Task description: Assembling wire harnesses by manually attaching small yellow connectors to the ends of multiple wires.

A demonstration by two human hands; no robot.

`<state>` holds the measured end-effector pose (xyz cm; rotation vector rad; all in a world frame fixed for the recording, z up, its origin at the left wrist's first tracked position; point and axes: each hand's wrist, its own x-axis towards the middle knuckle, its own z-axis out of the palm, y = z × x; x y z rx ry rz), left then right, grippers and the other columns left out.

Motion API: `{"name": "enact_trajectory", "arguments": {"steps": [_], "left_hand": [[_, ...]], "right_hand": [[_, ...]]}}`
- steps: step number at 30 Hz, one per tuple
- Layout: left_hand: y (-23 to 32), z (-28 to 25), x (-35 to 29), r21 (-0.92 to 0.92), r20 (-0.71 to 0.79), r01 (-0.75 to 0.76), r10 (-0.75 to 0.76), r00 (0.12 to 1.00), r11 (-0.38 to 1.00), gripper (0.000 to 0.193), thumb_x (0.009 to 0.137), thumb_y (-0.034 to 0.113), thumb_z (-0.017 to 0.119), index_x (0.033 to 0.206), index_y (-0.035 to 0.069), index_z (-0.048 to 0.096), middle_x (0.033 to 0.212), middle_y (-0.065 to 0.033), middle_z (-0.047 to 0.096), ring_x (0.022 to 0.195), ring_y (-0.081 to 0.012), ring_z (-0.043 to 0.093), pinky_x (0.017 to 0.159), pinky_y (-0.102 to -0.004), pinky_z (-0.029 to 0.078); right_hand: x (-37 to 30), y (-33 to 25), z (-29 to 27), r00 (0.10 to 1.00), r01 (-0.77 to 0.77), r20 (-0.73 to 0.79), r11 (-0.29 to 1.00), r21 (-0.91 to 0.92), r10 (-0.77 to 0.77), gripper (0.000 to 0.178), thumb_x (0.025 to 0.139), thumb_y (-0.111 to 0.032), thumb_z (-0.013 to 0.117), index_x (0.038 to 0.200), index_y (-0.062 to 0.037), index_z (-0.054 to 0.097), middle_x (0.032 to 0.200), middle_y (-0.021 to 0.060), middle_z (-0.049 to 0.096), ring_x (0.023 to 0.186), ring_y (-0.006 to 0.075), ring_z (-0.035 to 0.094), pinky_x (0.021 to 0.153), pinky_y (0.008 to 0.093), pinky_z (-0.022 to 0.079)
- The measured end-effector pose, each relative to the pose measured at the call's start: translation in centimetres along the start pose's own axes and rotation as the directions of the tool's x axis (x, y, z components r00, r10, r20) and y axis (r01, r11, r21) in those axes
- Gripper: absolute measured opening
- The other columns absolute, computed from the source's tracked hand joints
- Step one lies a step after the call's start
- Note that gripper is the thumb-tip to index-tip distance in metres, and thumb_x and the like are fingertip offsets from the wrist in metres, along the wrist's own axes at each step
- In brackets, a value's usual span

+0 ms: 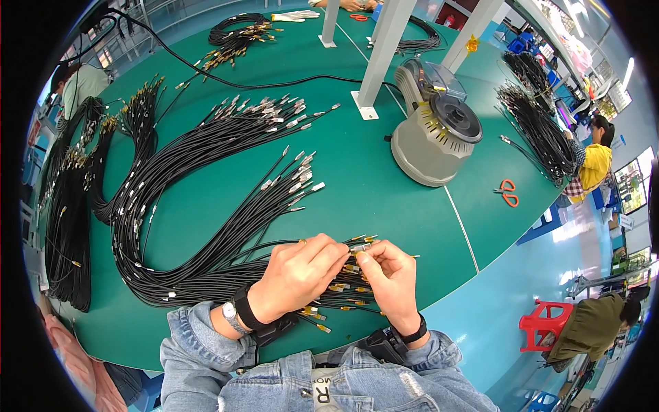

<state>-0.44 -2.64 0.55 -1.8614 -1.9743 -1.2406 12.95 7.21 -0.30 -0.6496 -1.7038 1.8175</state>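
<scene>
My left hand (300,273) and my right hand (393,280) meet over the near edge of the table, fingers pinched around one black cable near its end. A pale, shiny tip of this cable (362,248) shows between the fingertips; its details are too small to read. Beneath and beside both hands lie many yellow-tipped cable ends (352,288), fanned out on the green table. They belong to a large bundle of black cables (130,226) that curves round on the left. Its other ends carry silver connectors and white tags (292,180), pointing right.
A grey round tape dispenser (432,147) stands beyond my right hand, near a metal post (374,75). Orange-handled scissors (508,193) lie at the right. More black cable bundles (68,240) hang at the left edge; others (542,130) lie far right, near a person in yellow (596,163).
</scene>
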Motion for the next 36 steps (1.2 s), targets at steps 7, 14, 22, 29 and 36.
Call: {"name": "enact_trajectory", "arguments": {"steps": [7,14,22,29,36], "left_hand": [[0.04,0.04,-0.11,-0.003,0.002,-0.003,0.003,1.0,1.0,0.018,0.069,0.0,0.07,0.081,0.004,0.058,0.068,-0.0044,0.058,0.051,-0.0189,0.057,0.043,-0.0287,0.044],[0.09,0.04,-0.14,-0.011,-0.009,-0.015,0.015,1.0,1.0,0.019,0.069,-0.001,0.07,0.081,0.005,0.057,0.068,-0.004,0.057,0.05,-0.0182,0.057,0.043,-0.0286,0.043],[-0.23,-0.38,-0.33,0.069,0.067,-0.171,0.166,0.984,0.983,0.03,0.07,0.007,0.067,0.1,0.005,0.061,0.07,-0.0028,0.054,0.051,-0.0148,0.055,0.044,-0.0262,0.046],[-0.04,0.22,-0.47,0.054,-0.016,-0.104,0.105,0.994,0.993,0.034,0.069,0.003,0.068,0.103,0.008,0.062,0.066,-0.0023,0.054,0.051,-0.015,0.055,0.043,-0.0257,0.044],[0.45,-0.38,0.02,-0.166,0.079,0.141,-0.13,0.988,0.976,0.031,0.071,0.001,0.07,0.1,0.008,0.062,0.068,-0.0028,0.058,0.053,-0.0162,0.058,0.045,-0.027,0.046]], "right_hand": [[-0.04,-0.02,0.14,1.0,-0.01,-0.014,1.0,0.021,0.011,0.008,0.084,-0.005,0.061,0.081,0.0015,0.059,0.075,-0.0011,0.056,0.067,0.0041,0.047,0.061,0.0197,0.039],[0.04,-0.05,0.18,0.999,-0.024,-0.023,1.0,0.004,0.024,0.009,0.084,-0.005,0.061,0.081,0.0021,0.058,0.073,-0.0015,0.056,0.067,0.0035,0.046,0.06,0.0193,0.038],[-0.06,0.13,-0.16,0.999,-0.047,-0.009,0.999,-0.021,0.047,0.007,0.084,-0.005,0.061,0.081,0.0017,0.058,0.073,-0.0016,0.056,0.066,0.0036,0.046,0.059,0.0198,0.038],[-0.18,-0.07,-0.32,1.0,-0.011,0.015,1.0,-0.01,0.011,0.007,0.083,-0.005,0.061,0.083,0.0015,0.059,0.075,-0.0014,0.057,0.067,0.0041,0.047,0.061,0.0197,0.039],[-0.58,-0.07,-0.29,1.0,0.002,0.024,1.0,0.008,-0.003,0.009,0.083,-0.007,0.062,0.086,0.0009,0.06,0.078,-0.0004,0.059,0.071,0.005,0.05,0.065,0.0198,0.042]]}}
